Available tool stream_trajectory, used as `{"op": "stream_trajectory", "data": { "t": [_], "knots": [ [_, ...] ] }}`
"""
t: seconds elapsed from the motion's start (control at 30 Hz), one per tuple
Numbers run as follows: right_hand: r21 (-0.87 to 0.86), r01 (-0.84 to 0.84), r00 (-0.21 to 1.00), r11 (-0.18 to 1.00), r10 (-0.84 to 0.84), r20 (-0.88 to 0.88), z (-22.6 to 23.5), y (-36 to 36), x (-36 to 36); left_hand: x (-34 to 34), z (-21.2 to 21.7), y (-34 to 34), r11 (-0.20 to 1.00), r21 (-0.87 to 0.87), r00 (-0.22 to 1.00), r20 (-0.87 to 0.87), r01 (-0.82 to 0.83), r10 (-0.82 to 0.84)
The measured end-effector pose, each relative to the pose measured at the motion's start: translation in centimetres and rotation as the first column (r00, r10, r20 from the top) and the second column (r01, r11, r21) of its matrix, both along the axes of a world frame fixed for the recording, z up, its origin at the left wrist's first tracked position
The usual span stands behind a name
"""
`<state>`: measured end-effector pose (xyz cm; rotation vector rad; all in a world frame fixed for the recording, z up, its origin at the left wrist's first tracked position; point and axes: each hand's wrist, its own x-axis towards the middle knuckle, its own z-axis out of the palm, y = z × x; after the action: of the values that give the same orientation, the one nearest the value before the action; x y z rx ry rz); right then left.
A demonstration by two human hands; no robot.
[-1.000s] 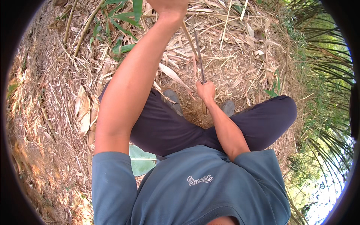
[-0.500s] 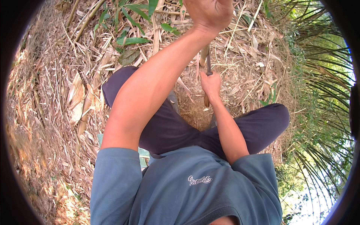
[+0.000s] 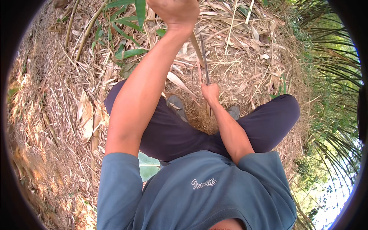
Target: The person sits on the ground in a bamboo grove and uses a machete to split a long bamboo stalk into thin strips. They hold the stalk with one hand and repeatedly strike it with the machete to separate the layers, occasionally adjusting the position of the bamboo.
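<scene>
Between the knees, the right hand (image 3: 210, 93) grips a thin stalk (image 3: 204, 57).

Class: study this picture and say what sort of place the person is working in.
Probably outdoors in a bamboo or palm thicket: dry leaf litter covers the ground, green leaves sprout nearby, and palm-like fronds hang at the right.

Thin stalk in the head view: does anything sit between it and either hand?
Nothing visible does. The right hand is closed around the thin stalk low down, and the left hand is closed at its upper end by dry leaves.
</scene>
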<state>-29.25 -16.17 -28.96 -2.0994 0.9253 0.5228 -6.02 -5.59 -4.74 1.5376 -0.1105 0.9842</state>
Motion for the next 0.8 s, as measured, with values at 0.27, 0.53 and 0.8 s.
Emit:
{"op": "stream_trajectory", "data": {
  "t": [0.27,0.53,0.8],
  "knots": [
    [0.206,0.132,0.983,0.97,-0.155,0.098,6.4,-0.3,3.2,-4.4,1.9,0.0,0.999,-0.046,0.988,-0.148,0.027,-0.033],
    [0.292,0.232,0.945,0.928,-0.286,0.159,9.3,0.4,-1.0,-5.0,6.3,5.9,0.992,-0.121,0.961,-0.277,-0.039,0.004],
    [0.392,0.372,0.917,0.841,-0.398,-0.017,5.5,4.3,-1.8,-2.7,0.8,8.3,0.859,0.5,0.964,-0.157,-0.11,0.215]
  ]
}}
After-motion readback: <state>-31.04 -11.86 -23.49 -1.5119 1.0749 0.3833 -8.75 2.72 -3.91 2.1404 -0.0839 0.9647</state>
